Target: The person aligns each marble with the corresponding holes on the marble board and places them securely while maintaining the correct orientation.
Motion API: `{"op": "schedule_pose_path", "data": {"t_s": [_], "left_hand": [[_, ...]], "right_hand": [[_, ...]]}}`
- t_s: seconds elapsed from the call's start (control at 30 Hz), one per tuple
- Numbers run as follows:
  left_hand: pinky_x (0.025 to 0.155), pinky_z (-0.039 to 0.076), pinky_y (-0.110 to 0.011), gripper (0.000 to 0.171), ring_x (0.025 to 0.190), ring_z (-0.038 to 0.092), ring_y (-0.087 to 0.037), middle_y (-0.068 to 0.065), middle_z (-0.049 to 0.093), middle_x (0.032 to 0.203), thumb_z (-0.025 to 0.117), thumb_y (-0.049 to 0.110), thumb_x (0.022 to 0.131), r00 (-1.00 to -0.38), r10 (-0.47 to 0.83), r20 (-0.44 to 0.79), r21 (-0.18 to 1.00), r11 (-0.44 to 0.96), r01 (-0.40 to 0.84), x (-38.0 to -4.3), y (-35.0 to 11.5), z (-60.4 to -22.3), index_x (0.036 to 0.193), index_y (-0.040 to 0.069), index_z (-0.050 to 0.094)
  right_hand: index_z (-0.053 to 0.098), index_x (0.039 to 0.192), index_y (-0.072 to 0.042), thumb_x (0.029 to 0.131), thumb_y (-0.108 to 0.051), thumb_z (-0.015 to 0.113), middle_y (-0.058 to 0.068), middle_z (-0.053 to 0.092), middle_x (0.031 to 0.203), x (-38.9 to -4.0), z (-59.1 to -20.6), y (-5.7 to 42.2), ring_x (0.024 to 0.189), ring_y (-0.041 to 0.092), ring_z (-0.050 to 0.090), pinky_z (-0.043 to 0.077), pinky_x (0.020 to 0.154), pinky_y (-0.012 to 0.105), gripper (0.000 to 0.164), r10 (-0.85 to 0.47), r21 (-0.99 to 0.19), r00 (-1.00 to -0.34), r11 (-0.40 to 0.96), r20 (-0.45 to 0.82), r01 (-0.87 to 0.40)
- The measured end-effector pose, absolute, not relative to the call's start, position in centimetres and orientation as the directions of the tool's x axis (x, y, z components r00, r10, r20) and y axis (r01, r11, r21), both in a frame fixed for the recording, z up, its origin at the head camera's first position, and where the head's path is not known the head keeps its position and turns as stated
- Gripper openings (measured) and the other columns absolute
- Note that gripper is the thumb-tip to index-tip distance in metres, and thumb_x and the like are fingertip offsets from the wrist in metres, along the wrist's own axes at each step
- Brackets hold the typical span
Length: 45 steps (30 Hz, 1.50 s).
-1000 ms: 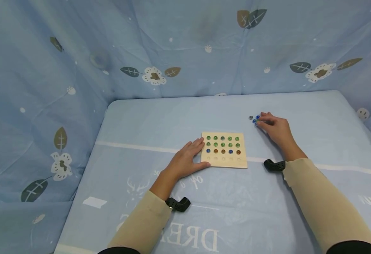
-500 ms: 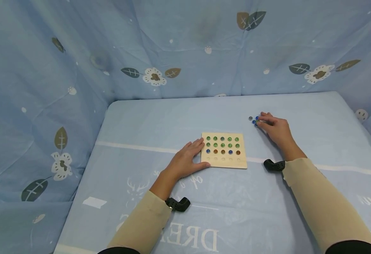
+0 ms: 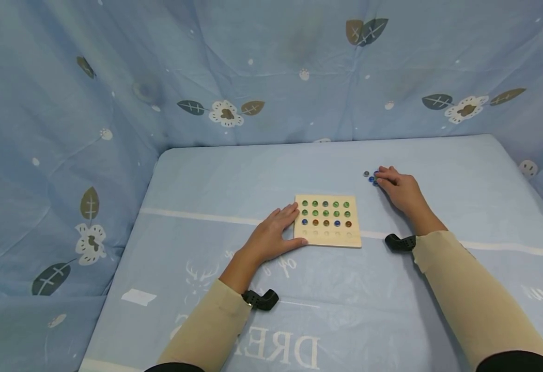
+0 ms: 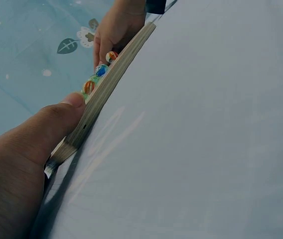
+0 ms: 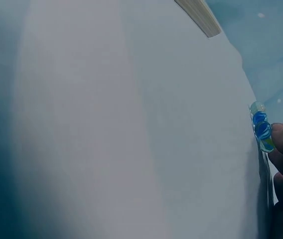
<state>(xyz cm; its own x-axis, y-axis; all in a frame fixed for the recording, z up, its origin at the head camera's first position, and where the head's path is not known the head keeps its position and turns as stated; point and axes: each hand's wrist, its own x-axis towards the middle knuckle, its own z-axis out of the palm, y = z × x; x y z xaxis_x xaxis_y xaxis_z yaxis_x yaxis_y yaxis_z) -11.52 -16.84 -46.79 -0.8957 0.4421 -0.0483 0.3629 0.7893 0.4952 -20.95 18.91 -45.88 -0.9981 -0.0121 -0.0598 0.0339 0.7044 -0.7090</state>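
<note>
A square wooden board (image 3: 327,243) lies mid-table. Its back three rows hold green, blue and amber marbles (image 3: 326,212); bare dimples run along the front row. My left hand (image 3: 268,237) rests against the board's left side, fingers extended over its edge and thumb at the front corner. In the left wrist view that thumb (image 4: 72,101) presses on the wooden edge (image 4: 94,107). Back and to the right, my right hand (image 3: 402,192) pinches at a small cluster of loose marbles (image 3: 371,179). The right wrist view shows its thumb against a blue marble (image 5: 263,130); the other fingertips are partly hidden.
A grey marble (image 3: 366,174) sits at the cluster's left side. Pale blue cloth (image 3: 234,175) covers the table, and a patterned curtain (image 3: 276,72) hangs behind. A white patch (image 3: 138,296) lies at the left.
My right hand's fingers have drawn closer together at the loose marbles, with barely any shift of the arm. The left hand and board stay put.
</note>
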Motion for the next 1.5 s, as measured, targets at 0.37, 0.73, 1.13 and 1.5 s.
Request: {"op": "schedule_pose_path", "data": {"t_s": [0.37, 0.73, 1.13, 1.5], "left_hand": [[0.121, 0.028, -0.042, 0.088, 0.151, 0.023, -0.019, 0.009, 0.022, 0.163, 0.066, 0.062, 0.085, -0.891, 0.451, -0.054, 0.495, 0.787, 0.368, -11.5, -16.9, -46.6, 0.155, 0.019, 0.034], [0.120, 0.028, -0.044, 0.088, 0.151, 0.022, -0.022, 0.009, 0.022, 0.163, 0.066, 0.062, 0.085, -0.893, 0.447, -0.054, 0.501, 0.785, 0.363, -11.5, -17.0, -46.8, 0.155, 0.020, 0.033], [0.121, 0.027, -0.042, 0.088, 0.151, 0.022, -0.020, 0.009, 0.022, 0.163, 0.065, 0.063, 0.085, -0.889, 0.456, -0.049, 0.502, 0.781, 0.373, -11.5, -17.1, -46.9, 0.155, 0.020, 0.033], [0.121, 0.028, -0.042, 0.088, 0.150, 0.023, -0.020, 0.009, 0.023, 0.163, 0.065, 0.063, 0.085, -0.894, 0.445, -0.042, 0.494, 0.787, 0.369, -11.5, -17.0, -46.9, 0.154, 0.019, 0.034]], "right_hand": [[0.057, 0.138, -0.006, 0.105, -0.036, 0.047, 0.005, 0.037, 0.156, -20.5, -45.6, 18.9, 0.151, 0.028, 0.018, 0.016, 0.122, 0.054, 0.046, 0.007, -0.709, -0.996, 0.702, -0.091, 0.070], [0.056, 0.139, -0.005, 0.103, -0.028, 0.053, 0.009, 0.036, 0.157, -20.0, -45.4, 19.1, 0.151, 0.031, 0.018, 0.017, 0.121, 0.055, 0.042, 0.014, -0.657, -0.990, 0.747, -0.141, 0.104], [0.054, 0.140, -0.003, 0.100, -0.026, 0.058, 0.010, 0.033, 0.158, -20.1, -45.1, 19.4, 0.151, 0.033, 0.018, 0.017, 0.120, 0.059, 0.046, -0.020, -0.574, -0.985, 0.815, -0.173, 0.084], [0.059, 0.135, -0.004, 0.098, -0.032, 0.062, 0.013, 0.037, 0.156, -18.4, -43.9, 18.9, 0.148, 0.034, 0.027, 0.023, 0.117, 0.060, 0.047, -0.031, -0.625, -0.995, 0.780, -0.093, 0.034]]}}
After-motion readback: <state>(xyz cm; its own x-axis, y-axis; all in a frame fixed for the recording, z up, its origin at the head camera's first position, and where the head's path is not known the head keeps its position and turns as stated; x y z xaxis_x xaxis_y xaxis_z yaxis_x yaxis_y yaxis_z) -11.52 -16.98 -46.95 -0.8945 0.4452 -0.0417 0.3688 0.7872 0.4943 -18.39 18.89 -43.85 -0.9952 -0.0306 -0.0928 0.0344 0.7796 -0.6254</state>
